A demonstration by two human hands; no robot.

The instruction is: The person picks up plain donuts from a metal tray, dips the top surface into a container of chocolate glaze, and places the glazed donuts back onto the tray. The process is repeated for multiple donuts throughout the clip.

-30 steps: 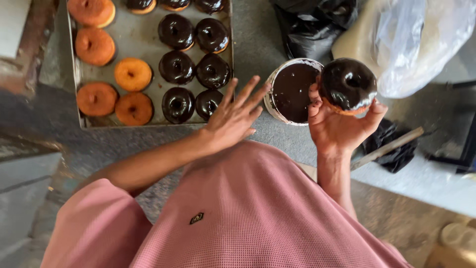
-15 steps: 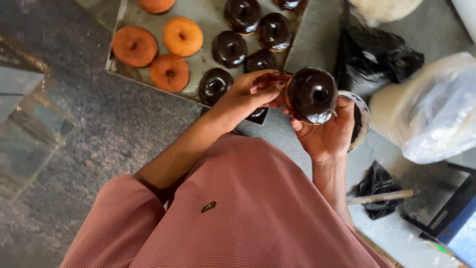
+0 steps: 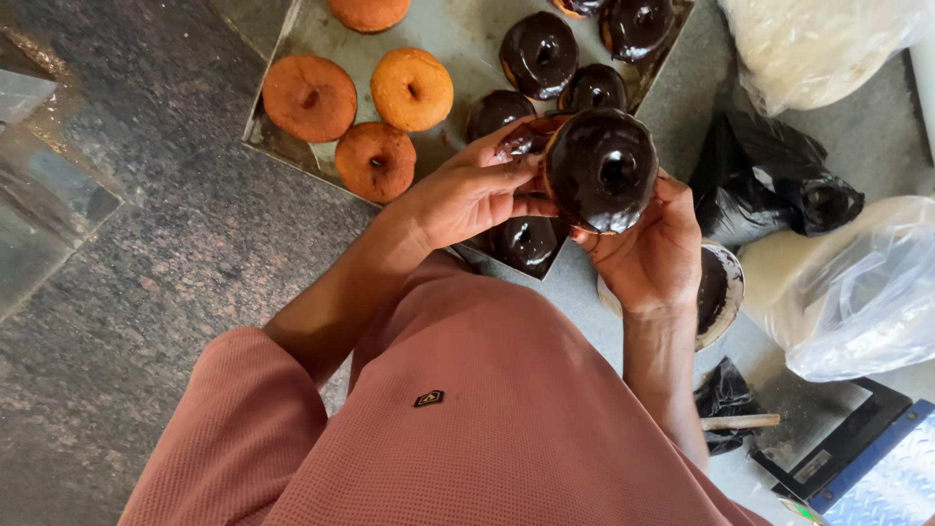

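Observation:
A doughnut freshly coated in dark chocolate glaze is held up over the near corner of a metal tray. My right hand cups it from below and behind. My left hand grips its left edge with the fingertips, which are smeared with glaze. On the tray lie several plain golden doughnuts at the left and several glazed ones at the right. A white bowl of chocolate glaze sits just behind my right wrist, mostly hidden by it.
The tray rests on a dark speckled stone counter. Black plastic bags and clear plastic bags with white contents lie at the right. A wooden handle pokes out at the lower right beside a blue ribbed sheet.
The right hand has carried the glazed doughnut from over the bowl towards the tray. The left hand, spread open a second ago, has closed its fingers on the doughnut's edge.

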